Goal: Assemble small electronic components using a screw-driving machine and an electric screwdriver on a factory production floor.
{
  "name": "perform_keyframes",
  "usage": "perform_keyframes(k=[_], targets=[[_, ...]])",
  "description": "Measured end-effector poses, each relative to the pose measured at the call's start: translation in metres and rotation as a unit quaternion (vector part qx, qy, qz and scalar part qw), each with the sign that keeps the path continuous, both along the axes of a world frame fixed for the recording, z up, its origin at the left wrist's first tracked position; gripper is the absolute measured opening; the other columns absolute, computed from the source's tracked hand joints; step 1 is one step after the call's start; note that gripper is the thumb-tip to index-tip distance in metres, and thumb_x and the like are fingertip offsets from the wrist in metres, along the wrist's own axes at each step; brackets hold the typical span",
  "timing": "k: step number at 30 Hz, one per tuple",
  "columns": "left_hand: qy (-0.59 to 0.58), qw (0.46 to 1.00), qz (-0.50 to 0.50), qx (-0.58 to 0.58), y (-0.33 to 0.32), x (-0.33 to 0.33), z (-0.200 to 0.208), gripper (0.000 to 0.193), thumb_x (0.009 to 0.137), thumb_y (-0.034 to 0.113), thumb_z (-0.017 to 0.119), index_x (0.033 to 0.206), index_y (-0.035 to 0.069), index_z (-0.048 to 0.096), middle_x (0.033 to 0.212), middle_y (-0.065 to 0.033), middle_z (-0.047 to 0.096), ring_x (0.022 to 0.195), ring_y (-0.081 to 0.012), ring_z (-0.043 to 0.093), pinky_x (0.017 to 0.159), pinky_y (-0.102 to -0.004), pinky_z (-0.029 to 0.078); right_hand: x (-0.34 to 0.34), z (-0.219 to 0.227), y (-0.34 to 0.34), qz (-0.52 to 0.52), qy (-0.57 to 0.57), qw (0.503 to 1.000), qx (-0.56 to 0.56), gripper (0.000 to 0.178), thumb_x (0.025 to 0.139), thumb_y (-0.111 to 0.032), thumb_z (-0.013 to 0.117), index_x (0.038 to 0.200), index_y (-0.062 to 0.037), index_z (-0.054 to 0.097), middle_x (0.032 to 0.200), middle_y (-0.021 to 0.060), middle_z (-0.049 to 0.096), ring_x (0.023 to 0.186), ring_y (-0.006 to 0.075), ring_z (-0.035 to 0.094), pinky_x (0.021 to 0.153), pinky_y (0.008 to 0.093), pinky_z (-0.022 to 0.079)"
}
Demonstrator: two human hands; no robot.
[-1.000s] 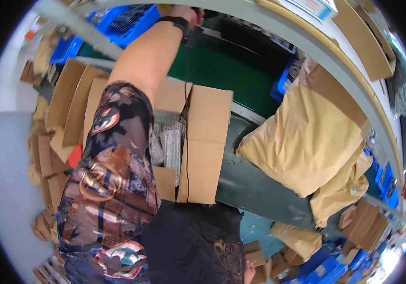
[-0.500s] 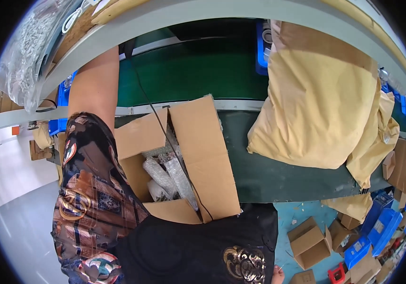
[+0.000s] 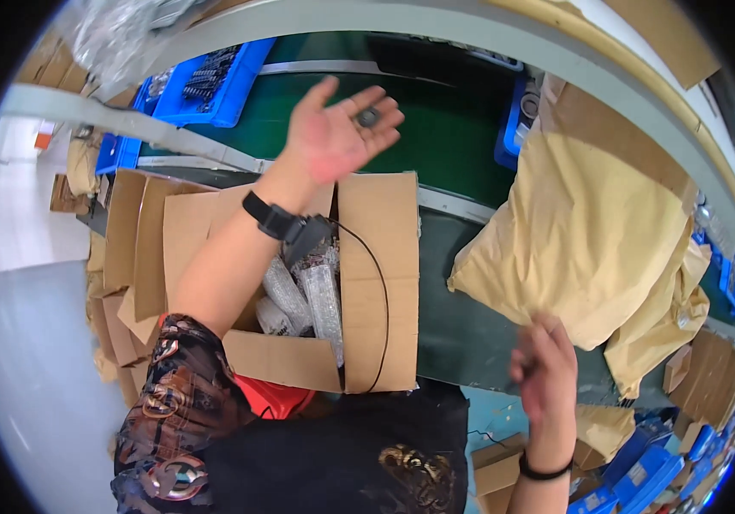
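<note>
My left hand [image 3: 337,128] is turned palm up with its fingers spread, above the far side of the open cardboard box [image 3: 376,283]. Lying on those fingers is a small dark round part [image 3: 369,116], too small to name. Bubble-wrapped packets [image 3: 319,300] lie inside the box, partly hidden by my left forearm. That wrist wears a black strapped device [image 3: 282,224] with a thin cable trailing over the box flap. My right hand [image 3: 547,368] is at the near edge of a large yellowish cloth-like bag [image 3: 586,231]. Its fingers are bent and smeared by motion.
At the back left a blue bin [image 3: 217,81] holds dark parts. Another blue bin [image 3: 513,128] stands beside the large bag. A grey shelf beam [image 3: 316,26] crosses overhead. Cardboard boxes [image 3: 500,471] and blue bins [image 3: 641,463] crowd the lower right; something red [image 3: 273,398] sits under the box.
My left hand has come back from under the shelf beam into view, bearing the small dark part. My right hand has risen from the lower edge to the bag. The view has shifted.
</note>
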State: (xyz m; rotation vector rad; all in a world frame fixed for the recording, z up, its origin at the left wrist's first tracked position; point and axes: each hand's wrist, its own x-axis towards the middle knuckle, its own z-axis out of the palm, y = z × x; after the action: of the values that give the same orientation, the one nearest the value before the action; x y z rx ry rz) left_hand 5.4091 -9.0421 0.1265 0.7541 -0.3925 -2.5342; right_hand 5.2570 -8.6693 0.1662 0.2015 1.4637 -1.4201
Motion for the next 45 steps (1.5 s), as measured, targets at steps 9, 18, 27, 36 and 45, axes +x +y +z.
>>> perform_keyframes(k=[9,18,27,36,45], targets=[[-0.009,0.99,-0.038,-0.136,0.097,0.005,-0.031,0.042,0.091,0.022,0.066,0.126,0.003,0.055,0.12,-0.0105,0.061,0.111,-0.0235,0.059,0.098,-0.0387,0.047,0.027,-0.028,-0.181,0.288,0.152,0.934,-0.148,0.037,0.085,0.003,0.055,0.122,0.0042,0.053,0.099,0.0068,0.062,0.08,0.0133,0.059,0.061,0.0265,0.047],[-0.019,0.995,0.028,-0.089,0.106,-0.022,-0.048,0.022,0.101,0.021,0.053,0.118,0.007,0.058,0.111,-0.0042,0.063,0.098,-0.0141,0.06,0.088,-0.0318,0.05,0.028,-0.04,-0.205,0.363,0.486,0.794,-0.029,0.021,0.076,0.001,0.055,0.096,0.0058,0.059,0.081,0.0127,0.063,0.075,0.0183,0.06,0.07,0.034,0.048],[0.034,0.981,0.156,0.109,0.101,-0.044,-0.035,0.018,0.101,0.017,0.051,0.116,0.009,0.054,0.106,-0.0067,0.062,0.096,-0.019,0.059,0.087,-0.0362,0.051,0.035,-0.036,-0.21,0.34,0.527,0.779,0.0,0.037,0.079,0.001,0.058,0.115,0.0104,0.055,0.117,0.0275,0.056,0.114,0.0399,0.053,0.095,0.0432,0.048],[0.066,0.986,0.123,0.087,0.101,-0.035,-0.045,0.023,0.103,0.018,0.044,0.124,0.012,0.052,0.114,-0.0037,0.064,0.1,-0.0179,0.062,0.091,-0.0358,0.051,0.028,-0.038,-0.204,0.303,0.581,0.754,-0.053,0.05,0.077,0.011,0.06,0.125,0.0012,0.057,0.122,0.0232,0.051,0.11,0.0345,0.059,0.092,0.0365,0.052],[0.054,0.997,0.059,-0.013,0.077,-0.033,-0.053,0.031,0.096,-0.001,0.045,0.126,0.007,0.045,0.113,-0.0098,0.06,0.097,-0.0229,0.063,0.082,-0.036,0.052,0.024,-0.021,-0.209,0.299,0.609,0.725,-0.119,0.067,0.074,0.014,0.064,0.137,-0.0045,0.048,0.124,0.0198,0.055,0.103,0.0342,0.063,0.087,0.0361,0.055]])
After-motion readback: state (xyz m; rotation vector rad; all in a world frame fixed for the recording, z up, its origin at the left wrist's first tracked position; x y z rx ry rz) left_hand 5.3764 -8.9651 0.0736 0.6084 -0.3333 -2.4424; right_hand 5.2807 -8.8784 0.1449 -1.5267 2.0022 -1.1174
